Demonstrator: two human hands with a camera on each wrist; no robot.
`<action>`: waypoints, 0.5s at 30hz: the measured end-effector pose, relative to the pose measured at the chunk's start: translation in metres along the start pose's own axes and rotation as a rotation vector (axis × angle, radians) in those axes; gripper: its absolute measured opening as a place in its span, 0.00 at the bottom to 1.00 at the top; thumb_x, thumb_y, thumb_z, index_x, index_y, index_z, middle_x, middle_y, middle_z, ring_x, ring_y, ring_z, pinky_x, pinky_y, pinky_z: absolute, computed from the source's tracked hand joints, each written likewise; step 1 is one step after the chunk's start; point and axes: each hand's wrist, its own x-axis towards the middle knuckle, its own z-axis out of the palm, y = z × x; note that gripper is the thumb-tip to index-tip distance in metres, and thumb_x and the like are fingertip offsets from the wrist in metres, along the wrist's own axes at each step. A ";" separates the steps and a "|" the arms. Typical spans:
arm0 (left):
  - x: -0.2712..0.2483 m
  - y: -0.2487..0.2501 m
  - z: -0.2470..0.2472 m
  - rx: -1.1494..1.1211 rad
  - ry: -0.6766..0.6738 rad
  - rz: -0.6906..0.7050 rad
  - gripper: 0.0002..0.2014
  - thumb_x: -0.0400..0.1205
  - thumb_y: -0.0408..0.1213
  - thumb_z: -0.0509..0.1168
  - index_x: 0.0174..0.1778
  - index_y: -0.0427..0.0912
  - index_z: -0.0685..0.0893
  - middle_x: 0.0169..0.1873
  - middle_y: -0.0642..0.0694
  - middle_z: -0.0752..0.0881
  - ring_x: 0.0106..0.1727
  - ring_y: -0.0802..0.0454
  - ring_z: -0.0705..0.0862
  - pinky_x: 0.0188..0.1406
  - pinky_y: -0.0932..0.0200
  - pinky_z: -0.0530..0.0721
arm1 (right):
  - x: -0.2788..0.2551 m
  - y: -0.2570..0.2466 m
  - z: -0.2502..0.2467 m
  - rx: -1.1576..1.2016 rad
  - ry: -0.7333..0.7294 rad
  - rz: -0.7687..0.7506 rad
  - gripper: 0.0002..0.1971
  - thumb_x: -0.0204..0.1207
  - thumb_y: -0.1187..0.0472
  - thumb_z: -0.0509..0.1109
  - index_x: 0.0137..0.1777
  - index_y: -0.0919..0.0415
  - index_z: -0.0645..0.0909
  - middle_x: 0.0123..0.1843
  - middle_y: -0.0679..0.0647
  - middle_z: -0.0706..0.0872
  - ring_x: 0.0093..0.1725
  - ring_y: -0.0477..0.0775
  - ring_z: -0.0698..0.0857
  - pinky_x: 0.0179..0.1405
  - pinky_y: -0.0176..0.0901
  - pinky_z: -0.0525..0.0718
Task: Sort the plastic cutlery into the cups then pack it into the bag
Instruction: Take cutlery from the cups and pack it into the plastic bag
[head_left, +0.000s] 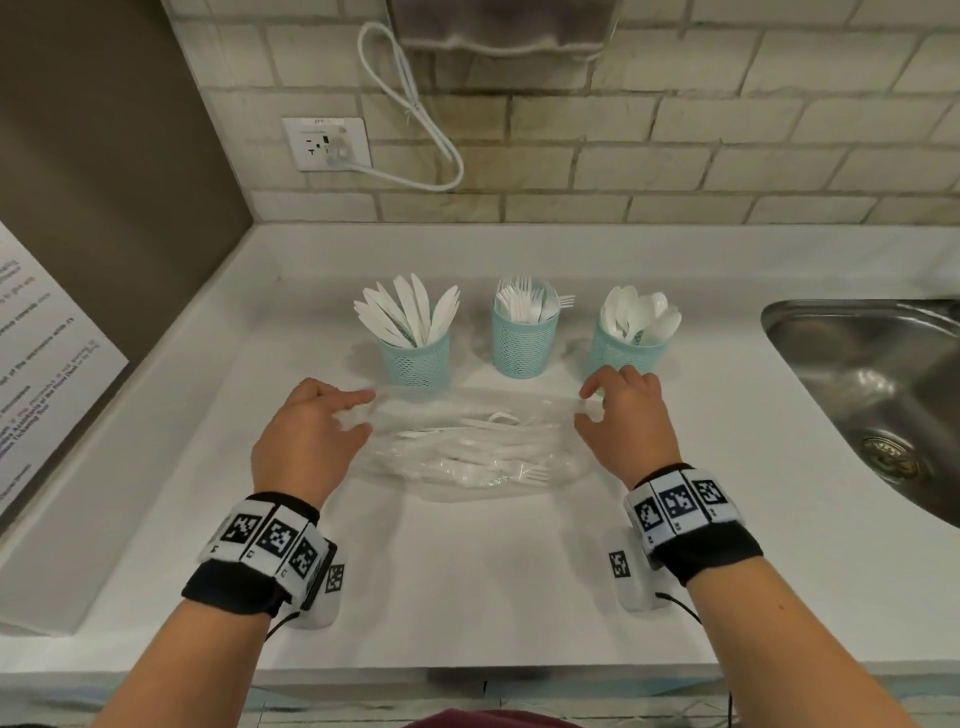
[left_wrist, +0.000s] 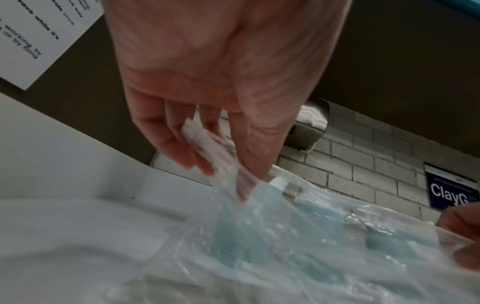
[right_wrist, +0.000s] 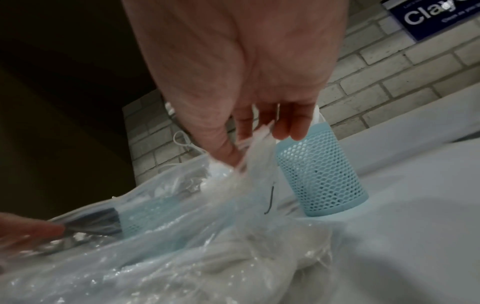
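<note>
Bag (head_left: 467, 447) of mixed cutlery lies near three filled cups (head_left: 523, 338), left hand (head_left: 306, 436) and right hand (head_left: 626, 415) pinching its far corners; next, likely opening it.

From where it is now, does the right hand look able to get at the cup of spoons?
Probably yes. The right hand pinches the bag edge just in front of the spoon cup, nothing between; it must let go first.
</note>
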 end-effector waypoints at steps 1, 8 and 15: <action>0.001 -0.002 0.000 -0.016 -0.040 -0.007 0.25 0.74 0.37 0.73 0.64 0.67 0.81 0.54 0.57 0.75 0.48 0.55 0.83 0.43 0.60 0.77 | 0.001 0.001 -0.001 0.063 0.046 0.048 0.10 0.71 0.64 0.73 0.52 0.62 0.82 0.54 0.60 0.78 0.53 0.60 0.76 0.55 0.47 0.77; 0.007 0.001 0.010 -0.466 -0.434 -0.091 0.59 0.70 0.12 0.65 0.72 0.82 0.49 0.54 0.45 0.85 0.48 0.43 0.89 0.42 0.50 0.84 | 0.010 -0.006 0.001 0.904 -0.280 0.527 0.06 0.79 0.69 0.65 0.51 0.69 0.83 0.42 0.65 0.85 0.31 0.57 0.86 0.40 0.50 0.89; 0.017 0.015 0.032 -0.819 -0.347 -0.403 0.37 0.72 0.29 0.73 0.77 0.47 0.67 0.50 0.39 0.86 0.52 0.43 0.87 0.60 0.46 0.82 | 0.016 -0.016 0.008 1.372 -0.422 0.747 0.09 0.86 0.65 0.54 0.60 0.65 0.74 0.27 0.57 0.82 0.32 0.62 0.87 0.39 0.60 0.88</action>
